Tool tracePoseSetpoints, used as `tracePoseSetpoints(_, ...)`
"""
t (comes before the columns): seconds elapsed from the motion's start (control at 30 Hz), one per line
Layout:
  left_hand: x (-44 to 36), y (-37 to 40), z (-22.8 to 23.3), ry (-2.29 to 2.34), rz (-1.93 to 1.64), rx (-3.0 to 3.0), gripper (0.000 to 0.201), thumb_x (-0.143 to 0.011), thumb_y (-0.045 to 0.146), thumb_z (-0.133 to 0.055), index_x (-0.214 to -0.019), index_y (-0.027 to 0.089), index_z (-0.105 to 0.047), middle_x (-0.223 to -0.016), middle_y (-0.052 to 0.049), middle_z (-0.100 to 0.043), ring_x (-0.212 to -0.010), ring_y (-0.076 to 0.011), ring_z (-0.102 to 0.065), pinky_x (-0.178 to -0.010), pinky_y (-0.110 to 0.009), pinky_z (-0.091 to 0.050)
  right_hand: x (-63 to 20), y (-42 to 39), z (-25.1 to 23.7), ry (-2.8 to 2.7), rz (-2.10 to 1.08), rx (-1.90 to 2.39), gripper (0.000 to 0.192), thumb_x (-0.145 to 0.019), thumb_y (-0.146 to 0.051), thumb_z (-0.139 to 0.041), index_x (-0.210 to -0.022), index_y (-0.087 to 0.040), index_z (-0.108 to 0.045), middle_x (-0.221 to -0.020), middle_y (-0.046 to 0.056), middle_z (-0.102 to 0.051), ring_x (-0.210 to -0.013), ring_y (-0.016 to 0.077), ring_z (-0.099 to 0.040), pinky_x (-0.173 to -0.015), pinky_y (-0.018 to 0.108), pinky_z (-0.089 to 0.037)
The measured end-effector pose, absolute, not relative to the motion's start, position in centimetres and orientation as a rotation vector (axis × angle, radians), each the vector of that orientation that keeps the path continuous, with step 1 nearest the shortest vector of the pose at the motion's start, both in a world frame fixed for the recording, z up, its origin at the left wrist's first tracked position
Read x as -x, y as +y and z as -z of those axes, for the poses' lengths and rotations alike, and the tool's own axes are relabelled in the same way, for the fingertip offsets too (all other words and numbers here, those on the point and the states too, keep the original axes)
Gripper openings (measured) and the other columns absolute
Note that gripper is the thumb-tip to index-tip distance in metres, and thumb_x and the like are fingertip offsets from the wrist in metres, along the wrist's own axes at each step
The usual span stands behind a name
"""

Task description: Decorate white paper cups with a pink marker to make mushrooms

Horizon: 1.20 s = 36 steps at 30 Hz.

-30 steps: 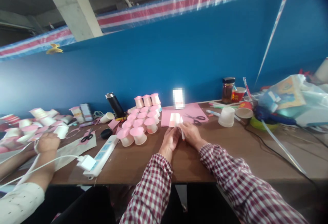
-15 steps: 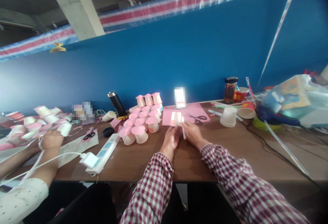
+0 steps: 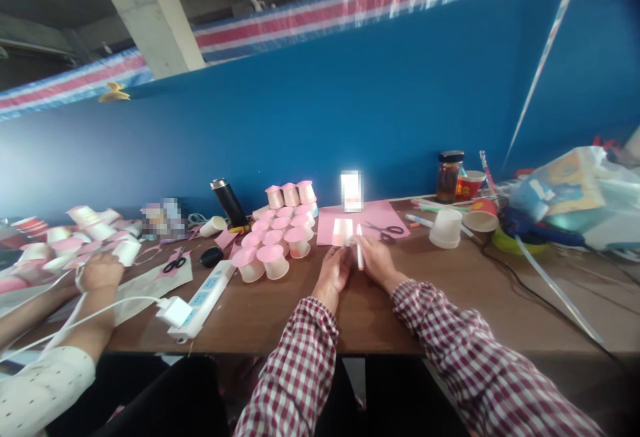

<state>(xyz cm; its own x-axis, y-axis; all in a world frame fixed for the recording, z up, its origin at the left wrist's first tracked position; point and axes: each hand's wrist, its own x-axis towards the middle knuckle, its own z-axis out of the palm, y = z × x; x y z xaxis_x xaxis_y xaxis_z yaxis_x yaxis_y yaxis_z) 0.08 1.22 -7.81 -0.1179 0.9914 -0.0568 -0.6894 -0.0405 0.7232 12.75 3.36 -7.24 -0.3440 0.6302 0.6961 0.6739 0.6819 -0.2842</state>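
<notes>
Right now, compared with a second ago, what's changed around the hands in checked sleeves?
The white marker in the right hand has turned from a slight lean to nearly upright. Nothing was visibly taken up or let go. The left hand stays on the white cup; the pink-topped cups and scissors beyond the hands haven't moved.
</notes>
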Motion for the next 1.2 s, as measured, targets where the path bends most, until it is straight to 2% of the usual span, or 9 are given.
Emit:
tracePoseSetpoints(0.13, 0.0, 1.2, 7.8, 0.716, -1.556, -0.555, 0.013, -0.070, 0.015, -0.070, -0.070, 0.019, -0.058, -0.073, -0.002, -0.067, -0.077, -0.0159, -0.066, -0.086, -0.033, -0.050, -13.1, 3.3, 7.2, -1.922, -0.050, 0.990, 0.031, -0.084, -0.012, -0.045, -0.111, -0.016, -0.059, -0.101, 0.010, -0.068, -0.090, 0.0210, -0.062, -0.079, 0.029, -0.047)
tracePoseSetpoints(0.27, 0.0, 1.1, 7.9, 0.707, -1.578, -0.536, 0.013, -0.071, 0.011, -0.068, -0.071, 0.019, -0.058, -0.072, 0.000, -0.066, -0.078, -0.0139, -0.066, -0.094, -0.033, -0.048, -13.3, 3.0, 6.9, -1.734, -0.195, 1.021, 0.030, -0.090, -0.021, -0.041, -0.114, -0.014, -0.058, -0.088, 0.009, -0.069, -0.074, 0.0184, -0.064, -0.071, 0.029, -0.049)
tracePoseSetpoints(0.4, 0.0, 1.2, 8.1, 0.702, -1.586, -0.513, 0.016, -0.069, 0.011, -0.071, -0.073, 0.018, -0.057, -0.072, 0.001, -0.064, -0.080, -0.0137, -0.066, -0.096, -0.034, -0.048, -13.1, 3.0, 6.5, -1.567, -0.349, 1.055, 0.036, -0.092, -0.041, -0.042, -0.094, -0.012, -0.064, -0.069, 0.006, -0.067, -0.056, 0.0152, -0.060, -0.055, 0.024, -0.046)
tracePoseSetpoints(0.53, 0.0, 1.2, 8.2, 0.684, -1.582, -0.500, 0.018, -0.067, 0.012, -0.074, -0.075, 0.016, -0.058, -0.074, 0.000, -0.065, -0.081, -0.0132, -0.066, -0.096, -0.034, -0.047, -13.0, 3.0, 6.2, -1.453, -0.456, 1.074, 0.042, -0.088, -0.049, -0.046, -0.075, -0.013, -0.063, -0.062, 0.007, -0.065, -0.054, 0.0162, -0.058, -0.052, 0.026, -0.044)
tracePoseSetpoints(0.9, -0.2, 0.5, 7.7, 0.631, -1.532, -0.495, 0.015, -0.068, 0.012, -0.074, -0.079, 0.016, -0.064, -0.085, -0.003, -0.070, -0.084, -0.0134, -0.066, -0.096, -0.031, -0.045, -12.4, 1.6, 5.5, -1.404, -0.667, 0.950, 0.024, -0.085, -0.036, -0.049, -0.070, -0.018, -0.056, -0.060, 0.000, -0.056, -0.054, 0.0137, -0.051, -0.051, 0.025, -0.041)
tracePoseSetpoints(1.2, -0.4, 0.3, 7.1, 0.622, -1.491, -0.464, 0.015, -0.067, 0.013, -0.075, -0.080, 0.013, -0.066, -0.084, -0.005, -0.071, -0.081, -0.0147, -0.067, -0.092, -0.031, -0.046, -12.0, 1.8, 6.2, -1.411, -0.778, 0.886, 0.019, -0.086, -0.033, -0.051, -0.077, -0.018, -0.056, -0.065, 0.001, -0.058, -0.059, 0.0150, -0.054, -0.055, 0.026, -0.043)
